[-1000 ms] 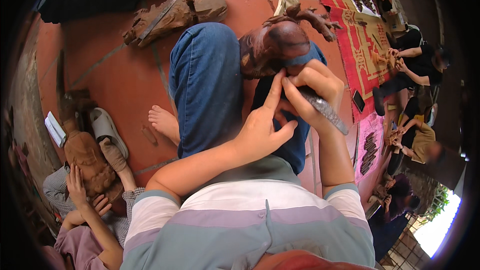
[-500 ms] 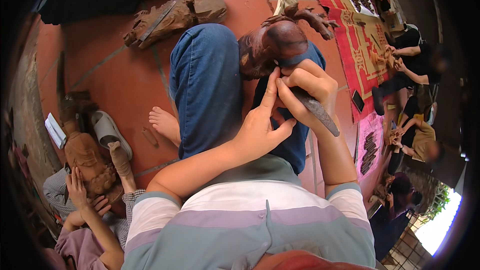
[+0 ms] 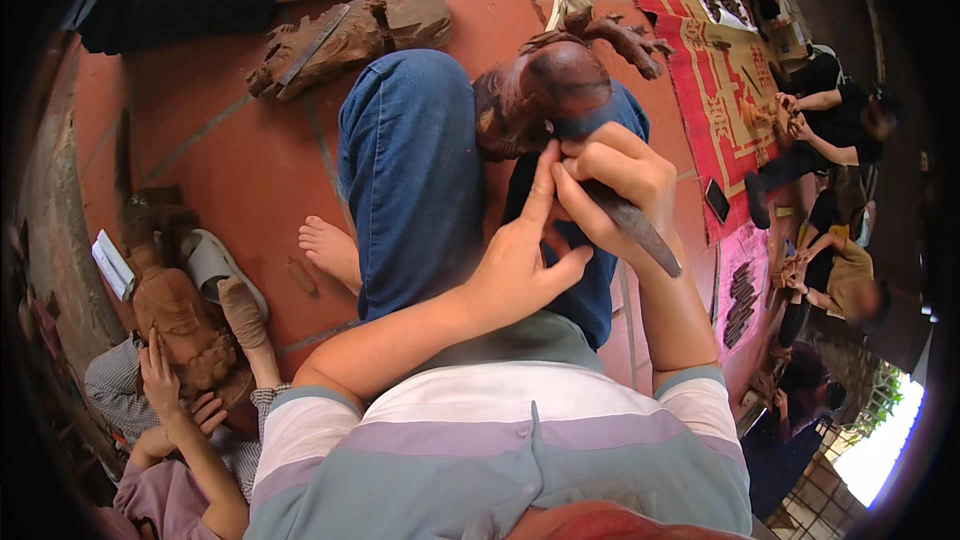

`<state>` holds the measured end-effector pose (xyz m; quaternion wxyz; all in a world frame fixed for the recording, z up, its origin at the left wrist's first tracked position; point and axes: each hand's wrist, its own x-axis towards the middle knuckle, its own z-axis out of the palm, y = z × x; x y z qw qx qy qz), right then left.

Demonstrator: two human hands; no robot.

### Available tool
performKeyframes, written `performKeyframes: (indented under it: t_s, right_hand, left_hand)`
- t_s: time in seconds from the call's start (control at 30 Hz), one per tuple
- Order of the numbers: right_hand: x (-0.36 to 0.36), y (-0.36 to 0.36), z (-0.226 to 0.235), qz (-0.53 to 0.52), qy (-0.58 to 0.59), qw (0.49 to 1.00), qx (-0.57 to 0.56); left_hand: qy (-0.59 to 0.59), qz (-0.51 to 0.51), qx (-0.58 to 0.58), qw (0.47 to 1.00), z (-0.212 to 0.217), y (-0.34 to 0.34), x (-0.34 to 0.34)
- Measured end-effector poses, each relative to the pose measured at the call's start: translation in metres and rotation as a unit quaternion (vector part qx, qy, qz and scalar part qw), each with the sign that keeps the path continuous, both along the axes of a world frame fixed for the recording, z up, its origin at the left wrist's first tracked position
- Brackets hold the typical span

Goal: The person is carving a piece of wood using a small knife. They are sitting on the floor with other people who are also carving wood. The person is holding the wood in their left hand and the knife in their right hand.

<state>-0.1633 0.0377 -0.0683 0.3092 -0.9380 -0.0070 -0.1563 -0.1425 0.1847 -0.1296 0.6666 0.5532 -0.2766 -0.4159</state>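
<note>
A dark, glossy wood carving [image 3: 560, 90] with a rounded top and a branching part is propped between my denim-covered knees. My right hand [image 3: 628, 180] grips a carving tool [image 3: 640, 230] with a dark handle, its butt end pointing back toward my forearm. The tool's tip meets the near side of the carving, where a small pale spot shows. Stretched forward, my left hand [image 3: 515, 262] has its index fingertip at the tool's front end beside the right fingers. Its thumb stands apart, near the right wrist; the other left fingers are mostly hidden.
A rough wood carving [image 3: 345, 40] lies beyond my left knee. At the left, another person's hands [image 3: 165, 380] hold a brown carved figure [image 3: 180, 310] beside a grey slipper [image 3: 225, 265]. A red-yellow mat [image 3: 720, 90], a phone [image 3: 717, 201] and several tools [image 3: 740, 310] lie right.
The carving has shifted very slightly left and toward me. My hands stay nearly in place, with the tool still in the right one. The left neighbour's hand has moved a little.
</note>
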Motion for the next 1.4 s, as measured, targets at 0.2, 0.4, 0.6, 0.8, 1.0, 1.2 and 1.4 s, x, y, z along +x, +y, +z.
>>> performKeyframes:
  t_s: [0.2,0.4,0.6,0.8,1.0,1.2,1.4]
  right_hand:
    - [-0.001,0.002,0.006,0.02,0.014,1.0,-0.009]
    - [0.0,0.0,0.005,0.043,0.027,0.998,-0.049]
    - [-0.005,0.0,0.008,0.061,0.043,0.997,-0.032]
    - [0.003,0.0,0.005,0.041,0.006,0.999,-0.002]
    - [-0.005,-0.001,0.006,0.047,0.036,0.998,-0.035]
    - [-0.001,-0.004,-0.001,0.028,-0.012,1.0,0.0]
    - [0.0,-0.005,-0.007,-0.02,-0.025,0.999,0.015]
  left_hand:
    - [0.017,0.013,-0.046,0.999,-0.008,0.0,-0.009]
    - [0.015,0.049,-0.064,0.997,-0.017,-0.005,-0.014]
    - [-0.043,0.048,-0.037,0.997,-0.008,-0.002,-0.01]
    - [-0.031,0.074,-0.048,0.996,-0.011,-0.007,-0.011]
    - [-0.036,0.022,-0.041,0.998,-0.013,0.0,-0.019]
    - [-0.054,0.02,-0.024,0.998,-0.01,-0.004,-0.008]
    - [-0.078,0.087,-0.041,0.992,-0.011,-0.012,-0.004]
